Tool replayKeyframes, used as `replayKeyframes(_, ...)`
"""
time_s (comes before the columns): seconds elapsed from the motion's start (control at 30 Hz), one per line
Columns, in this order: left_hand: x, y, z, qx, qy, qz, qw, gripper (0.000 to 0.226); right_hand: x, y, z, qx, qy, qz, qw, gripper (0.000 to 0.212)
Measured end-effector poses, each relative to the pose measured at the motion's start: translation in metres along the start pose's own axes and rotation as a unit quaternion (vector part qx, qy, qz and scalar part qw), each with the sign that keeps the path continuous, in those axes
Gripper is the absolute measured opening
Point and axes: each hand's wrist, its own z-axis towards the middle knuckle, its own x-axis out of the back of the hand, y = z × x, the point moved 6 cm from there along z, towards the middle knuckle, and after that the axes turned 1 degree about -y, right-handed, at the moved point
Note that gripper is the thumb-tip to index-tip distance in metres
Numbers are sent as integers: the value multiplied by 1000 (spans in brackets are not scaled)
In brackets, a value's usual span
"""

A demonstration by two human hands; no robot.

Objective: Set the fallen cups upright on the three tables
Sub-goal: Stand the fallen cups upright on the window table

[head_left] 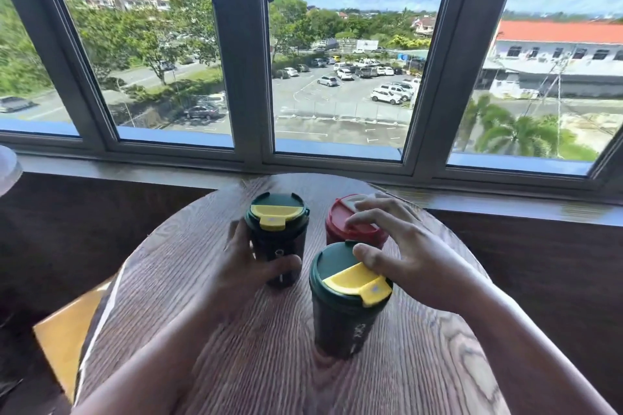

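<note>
Three lidded cups stand upright on a round wooden table (pixel 209 330). A dark green cup with a yellow lid flap (pixel 276 212) is at the left, and my left hand (pixel 256 266) wraps around its body. A red cup (pixel 350 226) stands at the back right, with the fingertips of my right hand (pixel 397 246) resting on its lid. A second green cup with a yellow flap (pixel 347 300) stands nearest me; my right thumb touches its lid rim. The fingers of my right hand are spread and grip nothing.
A window sill (pixel 505 202) and large windows run behind the table. Dark wood panelling lies below the sill. A yellow seat (pixel 64 333) sits low at the left. A pale object (pixel 8 168) shows at the left edge.
</note>
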Motion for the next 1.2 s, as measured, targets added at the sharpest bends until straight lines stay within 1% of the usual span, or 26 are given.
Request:
replayKeyframes(0.03,-2,-1,0,6,8,-11,1000,87,0,1,0,1,5,6,1000,50)
replayKeyframes(0.1,-4,0,0,3,-1,-38,999,82,-1,1,-1,2,15,17,1000,49)
replayKeyframes(0.2,-2,4,-2,-26,-42,-58,997,81,-2,0,-2,3,19,28,999,48)
replayKeyframes(0.33,-3,5,-5,-43,-97,-42,994,82,-2,2,-2,-5,24,28,999,48)
replayKeyframes(0.5,-1,6,-8,-57,-132,-69,987,73,-3,2,-1,-4,35,36,999,48)
replayKeyframes(0.63,-7,5,-10,-54,-171,-76,981,76,-4,4,-1,-12,36,47,998,48)
replayKeyframes(0.7,-13,7,-11,-56,-186,-71,978,81,-4,5,-1,-13,37,52,998,48)
replayKeyframes(0.77,-15,6,-9,-53,-174,-68,981,93,-4,5,-1,-13,37,53,998,48)
replayKeyframes(0.83,-13,4,-6,-53,-153,-59,985,98,-4,5,-1,-13,38,57,998,46)
replayKeyframes(0.93,-9,5,-5,-55,-154,-54,985,101,-4,5,-1,-14,40,63,997,42)
replayKeyframes(1.07,-9,9,-6,-54,-167,-72,982,104,-4,5,-2,-13,44,63,997,46)
replayKeyframes(1.2,-10,10,-6,-49,-185,-71,979,98,-5,7,-2,-14,43,61,997,44)
